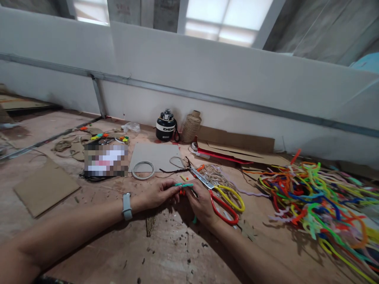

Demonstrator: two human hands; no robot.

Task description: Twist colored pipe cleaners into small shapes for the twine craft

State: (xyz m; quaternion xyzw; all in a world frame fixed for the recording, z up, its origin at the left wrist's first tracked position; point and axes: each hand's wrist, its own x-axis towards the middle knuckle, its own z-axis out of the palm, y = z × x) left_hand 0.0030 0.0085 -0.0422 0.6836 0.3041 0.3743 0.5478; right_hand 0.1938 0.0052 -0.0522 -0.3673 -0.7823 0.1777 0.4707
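Observation:
Between my two hands, a teal pipe cleaner [186, 185] stretches in the middle of the view. The fingers of my left hand [161, 193] pinch its left end, and a watch sits on that wrist. My right hand [201, 201] is closed on the other end; a bit of teal shows below its palm. Something small and orange [182, 192] peeks out between the hands, partly hidden by fingers. Just right of my right hand lie scissors [210, 185] with one red and one yellow handle, blades apart. Tan cord pieces [150, 225] hang or lie below my left hand.
A heap of coloured pipe cleaners [314, 201] covers the right side. Behind stand a dark bottle [166, 128] and a twine spool [191, 126]. A white ring [143, 170] lies on a grey board [156, 152]. Cardboard [45, 187] lies at left.

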